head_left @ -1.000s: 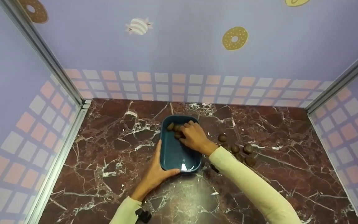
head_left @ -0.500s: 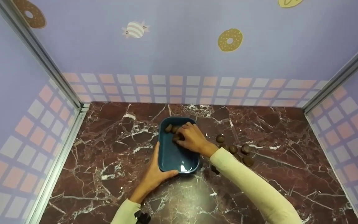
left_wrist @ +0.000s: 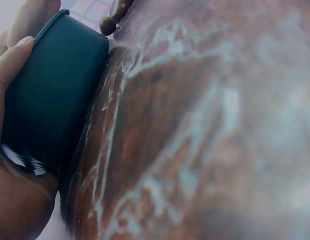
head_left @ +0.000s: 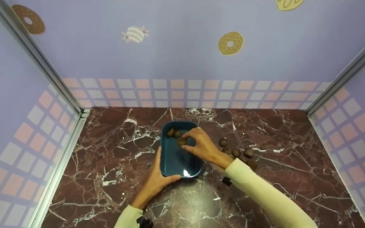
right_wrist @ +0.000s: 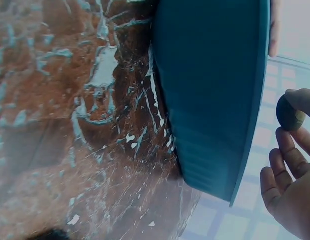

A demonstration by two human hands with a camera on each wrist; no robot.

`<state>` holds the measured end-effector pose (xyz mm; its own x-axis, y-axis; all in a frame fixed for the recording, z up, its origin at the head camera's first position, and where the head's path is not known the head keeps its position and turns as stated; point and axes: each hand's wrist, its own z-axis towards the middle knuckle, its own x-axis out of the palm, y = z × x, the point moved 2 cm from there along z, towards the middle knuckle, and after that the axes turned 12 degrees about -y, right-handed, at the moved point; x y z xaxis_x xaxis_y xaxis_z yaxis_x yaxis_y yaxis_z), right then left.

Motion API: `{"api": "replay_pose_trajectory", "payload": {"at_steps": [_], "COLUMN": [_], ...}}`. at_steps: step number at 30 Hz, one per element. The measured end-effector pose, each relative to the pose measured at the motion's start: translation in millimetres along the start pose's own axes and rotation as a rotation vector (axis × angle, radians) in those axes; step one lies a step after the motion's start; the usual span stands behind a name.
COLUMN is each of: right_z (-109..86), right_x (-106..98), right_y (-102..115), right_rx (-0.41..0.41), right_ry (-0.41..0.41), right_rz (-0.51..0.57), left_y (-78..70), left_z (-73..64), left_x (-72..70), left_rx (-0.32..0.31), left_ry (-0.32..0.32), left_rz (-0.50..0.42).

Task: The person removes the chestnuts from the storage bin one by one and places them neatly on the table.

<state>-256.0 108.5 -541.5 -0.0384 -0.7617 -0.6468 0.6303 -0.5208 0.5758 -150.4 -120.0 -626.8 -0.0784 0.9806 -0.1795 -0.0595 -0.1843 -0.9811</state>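
Observation:
A deep blue rectangular container (head_left: 175, 162) with rounded corners stands on the marbled table. My left hand (head_left: 157, 178) holds its near left corner, fingers along the left side and thumb along the near end. That thumb touches the wall just under the rim in the left wrist view. Over the container, my right hand (head_left: 204, 146) pinches a brown chestnut (right_wrist: 288, 115) between thumb and fingertips; the right wrist view shows it above rim height. Inside, at the far left corner, lie a few other chestnuts (head_left: 170, 132), partly overlapping.
Several loose chestnuts (head_left: 248, 152) lie on the table right of the container, some partly hidden by the right sleeve (head_left: 261, 190). Purple walls with painted squares and sweets enclose the table (head_left: 112, 152) at the back and both sides.
My right hand has drawn back slightly toward the right, and the chestnut between its fingertips now shows clearly. The left hand keeps its hold on the container. The head view has tilted slightly.

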Motion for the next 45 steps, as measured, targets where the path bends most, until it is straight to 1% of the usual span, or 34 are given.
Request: {"api": "replay_pose_trajectory", "payload": {"at_steps": [6, 10, 16, 25, 31, 35, 37, 42, 45], "right_z": [-11.6, -17.8, -23.5, -38.0, -48.8, -55.4, -58.9, -68.6, -74.0], "right_x": [-17, -32, -56, -83, -94, -100, -102, -110, -115], "right_y": [-3, -8, -12, -19, -25, -31, -34, -44, -51], "right_rx": [0.037, 0.063, 0.080, 0.118, 0.164, 0.169, 0.178, 0.234, 0.251], "right_ry": [-0.049, -0.112, -0.195, -0.275, -0.290, -0.307, -0.315, -0.326, -0.326], "right_rz": [0.023, 0.030, 0.057, 0.054, 0.059, 0.028, 0.010, 0.004, -0.004], "left_y": [-1.7, -2.7, -2.8, -1.9, -3.5, -3.5, -3.4, -3.0, -3.3], "left_z": [0.8, 0.8, 0.6, 0.8, 0.1, -0.7, -0.9, -0.7, -0.7], "left_x": [1.9, 1.9, 0.5, -0.2, -0.1, -0.8, -0.8, -0.5, -0.5], "left_rx": [0.024, 0.030, 0.025, 0.038, 0.034, 0.020, 0.026, 0.032, 0.021], "left_ry": [0.001, -0.004, -0.020, -0.032, -0.021, -0.015, -0.014, -0.014, -0.017], "left_rz": [-0.003, 0.001, -0.002, 0.044, 0.037, 0.036, 0.036, 0.043, 0.048]}}
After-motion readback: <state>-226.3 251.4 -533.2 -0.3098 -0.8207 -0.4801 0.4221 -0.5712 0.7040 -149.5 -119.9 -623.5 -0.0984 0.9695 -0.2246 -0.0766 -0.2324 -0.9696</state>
